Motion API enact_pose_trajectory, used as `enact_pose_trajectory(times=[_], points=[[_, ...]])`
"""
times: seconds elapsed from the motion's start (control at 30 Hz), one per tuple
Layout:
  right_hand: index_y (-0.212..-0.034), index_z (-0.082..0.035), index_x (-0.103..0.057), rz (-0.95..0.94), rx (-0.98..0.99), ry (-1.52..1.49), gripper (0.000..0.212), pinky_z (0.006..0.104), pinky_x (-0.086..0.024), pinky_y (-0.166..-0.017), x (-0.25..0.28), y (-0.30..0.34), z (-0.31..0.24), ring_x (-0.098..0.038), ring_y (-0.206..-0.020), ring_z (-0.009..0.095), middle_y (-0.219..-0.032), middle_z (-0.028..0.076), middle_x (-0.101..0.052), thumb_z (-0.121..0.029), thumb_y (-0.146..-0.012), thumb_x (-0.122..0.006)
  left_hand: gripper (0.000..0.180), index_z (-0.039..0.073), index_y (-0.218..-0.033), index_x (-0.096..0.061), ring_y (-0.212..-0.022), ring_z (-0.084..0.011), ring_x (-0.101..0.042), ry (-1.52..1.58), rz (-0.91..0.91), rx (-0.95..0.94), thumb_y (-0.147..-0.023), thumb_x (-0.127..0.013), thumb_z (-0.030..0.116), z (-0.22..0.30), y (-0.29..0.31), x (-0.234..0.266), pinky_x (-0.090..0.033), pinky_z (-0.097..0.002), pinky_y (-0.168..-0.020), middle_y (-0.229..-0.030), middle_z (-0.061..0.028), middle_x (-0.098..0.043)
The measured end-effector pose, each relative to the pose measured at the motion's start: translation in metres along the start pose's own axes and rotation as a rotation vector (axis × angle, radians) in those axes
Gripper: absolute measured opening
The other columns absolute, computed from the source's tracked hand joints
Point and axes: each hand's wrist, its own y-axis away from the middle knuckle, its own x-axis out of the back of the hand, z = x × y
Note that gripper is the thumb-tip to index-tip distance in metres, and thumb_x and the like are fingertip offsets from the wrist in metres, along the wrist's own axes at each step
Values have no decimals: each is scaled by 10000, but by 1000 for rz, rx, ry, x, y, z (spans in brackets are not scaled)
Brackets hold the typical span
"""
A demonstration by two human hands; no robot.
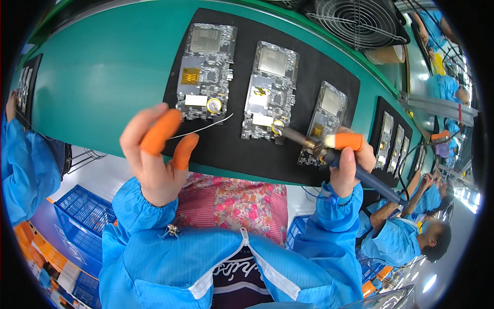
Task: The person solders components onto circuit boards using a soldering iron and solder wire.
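Observation:
My left hand [155, 154], with orange finger cots on two fingers, holds a thin silvery solder wire [208, 125]. Its free end sticks out to the right over the black mat [216, 154]. In my right hand [351, 164] is a soldering iron [371, 181] with a dark blue handle. The iron's tip reaches left to the round coin cell [278, 126] at the lower end of the middle circuit board [270, 87]. Whether it touches is too small to tell. Another circuit board [206, 72] lies to the left, and a third circuit board [325, 116] is partly behind my right hand.
A black fan [357, 23] with a wire guard stands at the back right of the green bench [108, 67]. Further right lies another mat [381, 110] with several boards. Co-workers in blue [401, 239] sit along the right. A blue crate [85, 211] stands below left.

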Motion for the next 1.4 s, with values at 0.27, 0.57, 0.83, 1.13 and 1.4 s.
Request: enact_pose_trajectory(times=[0.27, 0.57, 0.83, 1.13, 1.4], points=[[-796, 78, -595, 118, -123, -140, 307, 240, -406, -502, 22, 19, 29, -547, -559, 129, -670, 95, -595, -217, -784, -514, 228, -15, -810, -608, -798, -214, -553, 234, -233, -63, -617, -717, -68, 26, -3, -22, -469, -271, -641, -929, -102, -532], [-763, 50, -600, -128, 132, -70, 179, 284, -379, -445, 19, 7, 28, -479, -447, 190, -561, 104, -511, -110, -721, -532, 256, -39, -776, -588, -722, -213, -568, 228, -271, -120, -576, -746, -65, 34, 6, -36, -495, -268, -571, -880, -110, -538], [-752, 51, -595, -238, 140, -44, 140, 286, -372, -419, 19, 1, 24, -469, -427, 201, -527, 99, -482, -73, -726, -536, 251, -47, -772, -596, -732, -227, -576, 194, -302, -143, -572, -748, -58, 35, 6, -37, -503, -274, -580, -882, -116, -543], [-735, 53, -592, -228, 164, -17, 130, 290, -398, -423, 16, 1, 26, -491, -431, 217, -531, 107, -495, -62, -709, -537, 259, -49, -774, -596, -729, -231, -580, 197, -310, -155, -566, -749, -57, 34, 6, -39, -503, -278, -579, -881, -119, -546], [-737, 51, -592, -219, 185, -15, 131, 291, -404, -426, 16, 2, 27, -494, -432, 219, -530, 105, -495, -65, -711, -538, 249, -43, -746, -590, -709, -232, -577, 166, -306, -224, -546, -739, -50, 36, 4, -49, -486, -294, -552, -847, -114, -560]])
